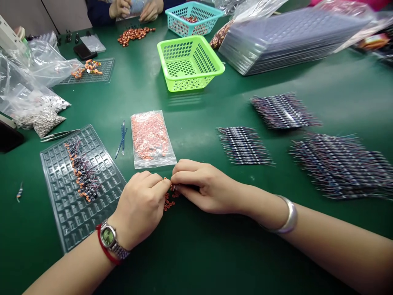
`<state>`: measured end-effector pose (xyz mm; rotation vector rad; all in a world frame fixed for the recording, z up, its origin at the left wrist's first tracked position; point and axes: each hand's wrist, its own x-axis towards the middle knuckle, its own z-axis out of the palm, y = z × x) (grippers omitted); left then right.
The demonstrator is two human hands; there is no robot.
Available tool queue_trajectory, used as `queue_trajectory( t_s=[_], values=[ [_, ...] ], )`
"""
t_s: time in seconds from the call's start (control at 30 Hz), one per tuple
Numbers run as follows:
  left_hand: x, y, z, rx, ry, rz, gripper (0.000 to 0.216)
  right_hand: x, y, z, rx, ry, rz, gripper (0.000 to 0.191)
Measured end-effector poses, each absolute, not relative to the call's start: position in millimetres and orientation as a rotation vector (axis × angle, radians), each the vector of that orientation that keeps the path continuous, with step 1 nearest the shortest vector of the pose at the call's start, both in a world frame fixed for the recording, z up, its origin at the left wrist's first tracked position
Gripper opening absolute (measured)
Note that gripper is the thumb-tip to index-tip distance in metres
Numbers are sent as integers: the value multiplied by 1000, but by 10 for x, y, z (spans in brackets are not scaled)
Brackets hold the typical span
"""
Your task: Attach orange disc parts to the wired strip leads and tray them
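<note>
My left hand point(144, 205) and my right hand point(207, 184) meet fingertip to fingertip over a small loose pile of orange ring-like pieces point(167, 203) on the green table. Both hands are closed in a pinch. What sits between the fingertips is too small and too covered to name. Just beyond them lies a clear zip bag point(151, 139) full of the same orange pieces. Left of my left hand, a clear plastic tray point(107, 172) with rows of pockets carries a line of small wired parts with orange ends point(81, 174).
Bundles of wired parts point(245, 145) lie at right, with larger stacks point(340, 166) beyond. A green basket point(193, 84), a blue basket point(192, 28) and stacked plastic trays point(288, 41) stand farther back. Tweezers point(59, 135) lie at left. Another person's hands point(150, 10) work across the table.
</note>
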<state>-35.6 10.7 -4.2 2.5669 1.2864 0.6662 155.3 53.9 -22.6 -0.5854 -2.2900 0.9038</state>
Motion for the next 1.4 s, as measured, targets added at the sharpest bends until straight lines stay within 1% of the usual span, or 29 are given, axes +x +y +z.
queue_trajectory(
  t_s=[0.17,0.27,0.3,0.37,0.5,0.57,0.73,0.9,1.07,1.17,1.4],
  values=[
    [-366,132,-31,2492,1304,699,17,1560,563,-193,-574,-2317,867,20],
    [-393,147,35,2403,1341,770,11,1586,576,-112,-634,-2258,918,17],
    [-403,145,63,2349,1357,798,14,1593,575,-82,-661,-2220,950,16],
    [-421,132,109,2101,1378,851,20,1597,565,-31,-700,-2141,1035,15],
    [-428,102,128,1341,1252,866,27,1582,532,-6,-750,-2023,1219,15],
    [-420,103,120,1188,1198,853,31,1580,518,-24,-791,-1965,1287,17],
    [-407,129,142,1208,1272,801,20,1598,497,-70,-855,-1776,1532,23],
    [-415,127,199,1216,1277,743,14,1589,516,-83,-789,-1562,1752,20],
    [-425,60,306,1270,1300,730,5,1570,535,-112,-673,-1401,2062,19],
    [-463,-13,372,1313,1292,704,7,1537,502,-143,-654,-1317,2203,21],
    [-537,-245,398,1558,1399,666,15,1403,330,-175,-638,-1283,2366,33]
  ],
)
